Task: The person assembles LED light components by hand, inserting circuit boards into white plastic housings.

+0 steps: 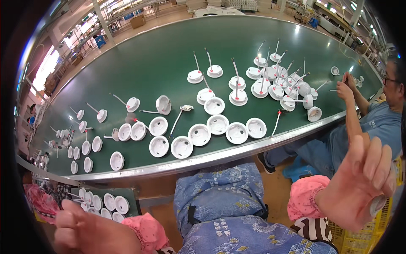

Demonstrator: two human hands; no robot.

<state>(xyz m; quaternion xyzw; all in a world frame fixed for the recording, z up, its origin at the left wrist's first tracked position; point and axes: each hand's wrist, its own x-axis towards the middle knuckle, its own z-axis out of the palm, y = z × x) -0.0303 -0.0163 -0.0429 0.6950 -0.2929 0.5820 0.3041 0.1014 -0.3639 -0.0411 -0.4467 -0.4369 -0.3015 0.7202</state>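
White cups (pixel 218 124): likely light, stiff, best lifted by rims; our left hand (pixel 84 228) and right hand (pixel 356 186) curl, contents we cannot tell.

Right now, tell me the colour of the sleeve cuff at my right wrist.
Pink; the sleeve cuff shows best in the head view.

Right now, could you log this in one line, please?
table: white round parts | left hand: off table | right hand: off table, grip unclear

head fisheye | from above, behind desk's (pixel 139 72) near edge | faces down-forward past far edge | left hand (pixel 82 228), right hand (pixel 357 186) close
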